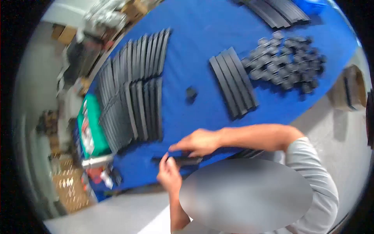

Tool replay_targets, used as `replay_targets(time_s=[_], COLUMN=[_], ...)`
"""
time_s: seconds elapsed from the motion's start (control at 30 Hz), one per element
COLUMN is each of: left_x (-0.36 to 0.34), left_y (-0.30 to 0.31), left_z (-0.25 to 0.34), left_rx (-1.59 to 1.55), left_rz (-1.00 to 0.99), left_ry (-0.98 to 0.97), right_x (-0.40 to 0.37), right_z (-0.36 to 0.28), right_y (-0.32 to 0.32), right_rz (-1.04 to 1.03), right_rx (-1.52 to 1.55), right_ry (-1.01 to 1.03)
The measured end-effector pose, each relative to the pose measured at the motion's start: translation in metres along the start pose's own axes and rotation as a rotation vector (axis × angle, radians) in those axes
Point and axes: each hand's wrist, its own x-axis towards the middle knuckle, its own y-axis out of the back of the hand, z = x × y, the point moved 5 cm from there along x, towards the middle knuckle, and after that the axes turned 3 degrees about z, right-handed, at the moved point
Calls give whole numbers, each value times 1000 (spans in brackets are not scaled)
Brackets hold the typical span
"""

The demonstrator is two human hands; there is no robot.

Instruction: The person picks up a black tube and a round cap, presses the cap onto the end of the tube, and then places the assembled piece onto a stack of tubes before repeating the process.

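Note:
A dark bar [187, 160] lies low over the near edge of the blue-covered table. My left hand [169, 175] is closed on its left end, with thumb and fingers pinching it. Above the bar is my right hand [200, 142], its index finger stretched toward the left fingertips and another digit pointing down beside the bar. Its fingers are apart. Beyond my hands, a single small black piece [191, 94] sits on the cloth.
Long black bars [134, 93] lie in two rows at the left. A few similar bars [233, 84] stand right of centre, beside a heap of small dark caps [282, 62]. More strips [274, 13] are at the far edge. A green container [94, 124] is at the left edge.

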Motion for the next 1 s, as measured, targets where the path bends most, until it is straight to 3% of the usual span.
replay_targets(time_s=[0.1, 0.13, 0.2, 0.23, 0.33, 0.37, 0.47, 0.73, 0.83, 0.93, 1.0], left_x=[7, 8, 7, 6, 11, 13, 18, 32, 37, 39, 40], left_y=[-8, -10, -10, -8, 7, 11, 1, -15, -13, -9, -11], left_z=[4, 1, 6, 9, 36, 35, 49, 16, 35, 36, 45], left_rx=[-178, -183, -163, -128, 311, 283, 391, 318, 365, 473, 401], left_rz=[-76, -84, -151, -178, -100, -80, -137, -262, -349, -376, -350], left_ry=[89, 89, 124, 116, -197, -162, -674, -387, -586, -624, -531], right_x=[5, 8, 4, 3, 3, 4, 4, 5, 5, 6, 6], right_z=[-12, -12, 6, 6, 4, 3, 5, 12, 13, 8, 11], right_y=[15, 11, 2, 5, 9, 12, 16, 12, 8, 14, 14], right_rz=[-77, 37, 21, 48, 46, 43, 43, 10, -9, 171, 129], right_rx=[470, 418, 549, 502, 417, 405, 379, 530, 515, 436, 419], right_ry=[-18, 99, -99, -48, -58, -72, -105, -154, -125, 112, 45])
